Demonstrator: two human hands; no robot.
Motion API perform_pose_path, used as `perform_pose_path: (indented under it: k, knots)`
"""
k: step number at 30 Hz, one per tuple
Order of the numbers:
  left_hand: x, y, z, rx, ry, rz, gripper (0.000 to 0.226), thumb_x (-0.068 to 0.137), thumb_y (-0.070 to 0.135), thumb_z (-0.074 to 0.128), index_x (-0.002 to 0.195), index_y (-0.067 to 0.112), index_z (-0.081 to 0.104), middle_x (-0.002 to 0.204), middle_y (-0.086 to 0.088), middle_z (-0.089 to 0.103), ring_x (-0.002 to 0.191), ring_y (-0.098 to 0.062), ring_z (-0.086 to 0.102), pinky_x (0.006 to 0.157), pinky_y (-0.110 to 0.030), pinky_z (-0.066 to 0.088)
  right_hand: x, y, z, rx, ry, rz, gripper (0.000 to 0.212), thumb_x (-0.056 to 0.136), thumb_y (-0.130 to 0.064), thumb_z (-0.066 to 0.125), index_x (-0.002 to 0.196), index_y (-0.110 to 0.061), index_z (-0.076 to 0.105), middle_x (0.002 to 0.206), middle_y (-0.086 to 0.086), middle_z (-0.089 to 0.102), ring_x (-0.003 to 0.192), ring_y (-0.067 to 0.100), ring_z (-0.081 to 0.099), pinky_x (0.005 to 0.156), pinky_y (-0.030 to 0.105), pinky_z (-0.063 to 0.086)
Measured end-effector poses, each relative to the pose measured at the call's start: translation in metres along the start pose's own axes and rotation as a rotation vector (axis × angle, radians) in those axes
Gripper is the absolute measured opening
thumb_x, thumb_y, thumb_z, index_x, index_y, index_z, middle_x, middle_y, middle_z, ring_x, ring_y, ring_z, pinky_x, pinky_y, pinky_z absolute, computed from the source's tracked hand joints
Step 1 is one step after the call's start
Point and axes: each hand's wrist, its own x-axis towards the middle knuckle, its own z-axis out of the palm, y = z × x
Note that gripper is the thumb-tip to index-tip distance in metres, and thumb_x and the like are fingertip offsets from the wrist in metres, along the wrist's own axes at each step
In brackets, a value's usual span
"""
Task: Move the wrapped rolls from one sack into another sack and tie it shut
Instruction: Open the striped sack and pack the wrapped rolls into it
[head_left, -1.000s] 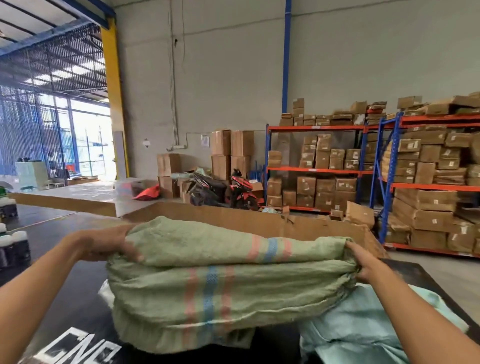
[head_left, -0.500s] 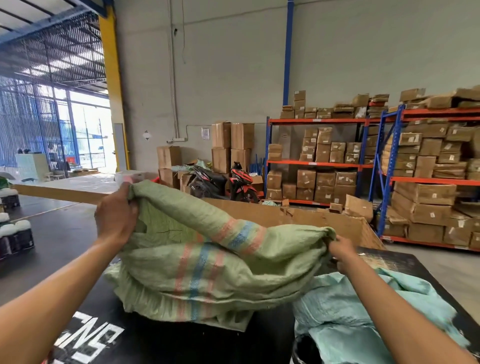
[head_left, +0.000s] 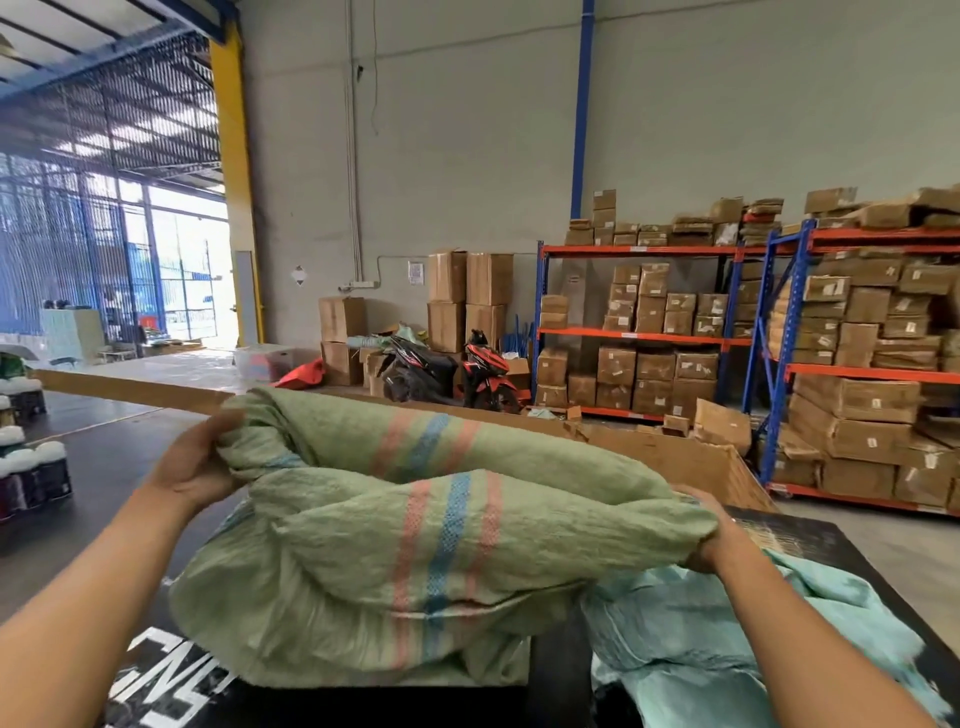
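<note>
A green woven sack (head_left: 415, 545) with pink and blue stripes lies bunched on the black table (head_left: 104, 467) in front of me. My left hand (head_left: 195, 462) grips its left edge, fingers curled into the fabric. My right hand (head_left: 711, 535) grips the sack's right end. A pale teal sack (head_left: 727, 639) lies crumpled at the lower right, partly under my right forearm. No wrapped rolls show; the inside of both sacks is hidden.
A long cardboard wall (head_left: 675, 457) borders the table's far side. Wrapped bottles (head_left: 31, 467) stand at the left. Behind are two motorbikes (head_left: 447, 374), stacked cartons (head_left: 467, 301) and orange-blue shelving (head_left: 779, 338) full of boxes.
My left hand has come down from its raised position, lowering the sack's left edge. The right hand has stayed at the right end. The sack's mouth has spread wider across the table.
</note>
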Motion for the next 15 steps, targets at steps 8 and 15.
perform_pose_path:
  k: [8,15]
  knots:
    - [0.042,0.016,-0.013,0.977,0.709,0.148,0.038,0.087,0.026,0.057,0.116,0.002,0.059,0.107,-0.020,0.063,0.092,-0.038,0.060,0.077,-0.045,0.049,0.002,-0.020,0.003,-1.072,-0.006,-0.427,0.046,0.077,0.007,0.068,0.117,-0.009,0.056,0.114,0.019,0.064,0.099,0.031,0.066,0.075,0.035,0.056]
    - [0.029,0.013,0.022,0.573,0.684,-0.047,0.008,0.094,0.012,0.060,0.091,0.005,0.060,0.106,-0.016,0.064,0.081,-0.031,0.061,0.087,-0.048,0.051,0.015,-0.009,0.018,-0.474,0.253,-0.246,0.014,0.100,-0.007,0.051,0.106,0.003,0.060,0.086,0.017,0.068,0.085,0.031,0.060,0.056,0.026,0.056]
